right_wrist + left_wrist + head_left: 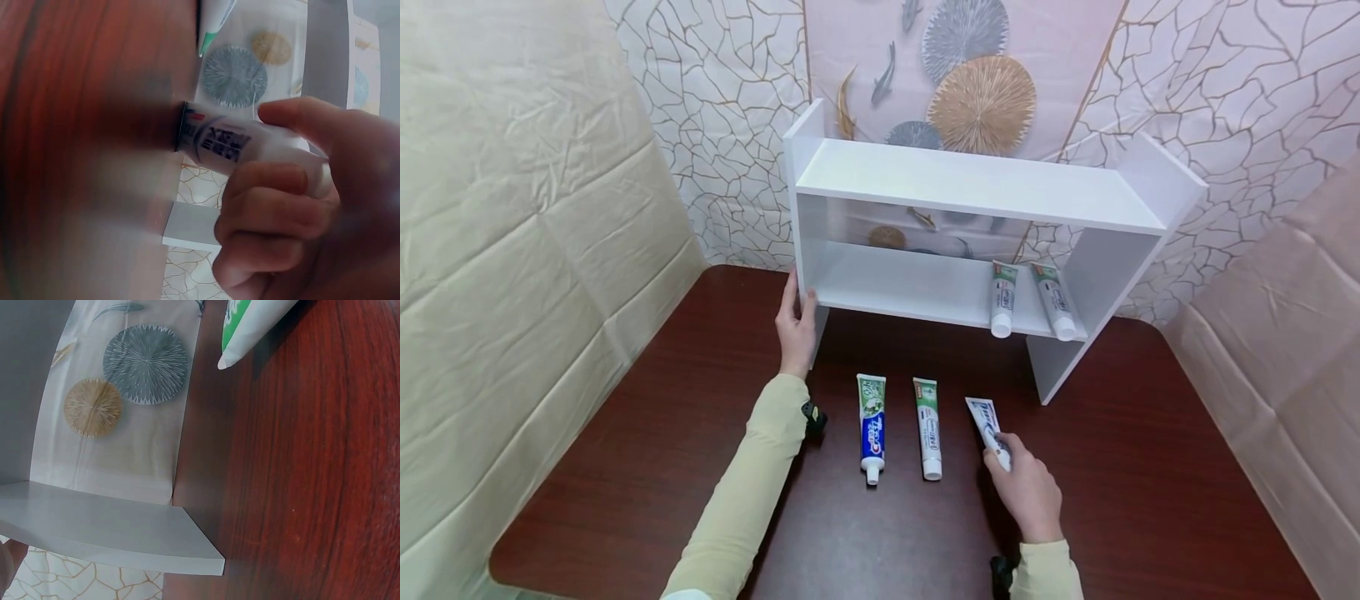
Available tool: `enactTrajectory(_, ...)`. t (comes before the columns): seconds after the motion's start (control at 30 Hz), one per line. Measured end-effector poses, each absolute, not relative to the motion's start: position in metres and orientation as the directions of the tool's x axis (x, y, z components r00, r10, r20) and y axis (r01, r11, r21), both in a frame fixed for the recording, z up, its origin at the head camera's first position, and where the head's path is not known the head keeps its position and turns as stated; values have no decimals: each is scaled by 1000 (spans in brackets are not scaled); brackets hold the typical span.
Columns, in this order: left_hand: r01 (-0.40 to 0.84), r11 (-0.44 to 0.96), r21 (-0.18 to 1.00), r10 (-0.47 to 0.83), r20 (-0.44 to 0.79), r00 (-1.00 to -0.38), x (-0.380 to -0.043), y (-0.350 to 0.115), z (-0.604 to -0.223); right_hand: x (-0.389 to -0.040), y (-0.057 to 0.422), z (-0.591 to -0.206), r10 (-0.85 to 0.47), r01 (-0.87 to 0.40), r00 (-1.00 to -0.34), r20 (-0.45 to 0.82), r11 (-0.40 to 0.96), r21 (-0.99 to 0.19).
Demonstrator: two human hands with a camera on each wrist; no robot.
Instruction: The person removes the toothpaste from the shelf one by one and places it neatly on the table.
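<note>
My right hand grips a white toothpaste tube with purple-blue print by its cap end, thumb on one side and fingers curled on the other. In the right wrist view the flat end of this tube points at the dark red table. My left hand holds the left side panel of a white two-tier shelf, thumb at the front edge and fingers along the outside. Between the hands lie a green and blue Crest toothpaste tube and a white and green toothpaste tube, caps toward me.
Two white and green toothpaste tubes, a left one and a right one, lie on the lower board's right end, caps over its front edge. The brown table has patterned cloth behind it and beige cloth on the left.
</note>
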State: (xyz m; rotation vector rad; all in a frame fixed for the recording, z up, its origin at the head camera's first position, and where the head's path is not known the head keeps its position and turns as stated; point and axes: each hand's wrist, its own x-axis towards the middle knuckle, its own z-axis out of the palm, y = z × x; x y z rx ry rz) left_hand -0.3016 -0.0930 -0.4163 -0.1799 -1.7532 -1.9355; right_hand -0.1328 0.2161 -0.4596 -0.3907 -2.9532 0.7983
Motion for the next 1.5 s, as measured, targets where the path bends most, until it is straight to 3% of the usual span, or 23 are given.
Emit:
enactTrajectory(0.33, 456, -28, 890, -279, 431, -858, -302, -93, -416, -135, 219, -458, 210, 241, -970, -120, 863, -444)
enactTrajectory(0.63, 463, -24, 886, -279, 439, -854, -299, -93, -415, -143, 218, -459, 181, 207, -978, -102, 891, -404)
enactTrajectory(0.9, 456, -11, 890, -282, 435, -855, -298, -92, -414, -145, 218, -461, 173, 228, -972, -157, 852, -471)
enactTrajectory(1.5, 439, 12, 898, -276, 425, -862, -298, -93, -414, -147, 217, -462, 168, 254, -963, -210, 825, -504)
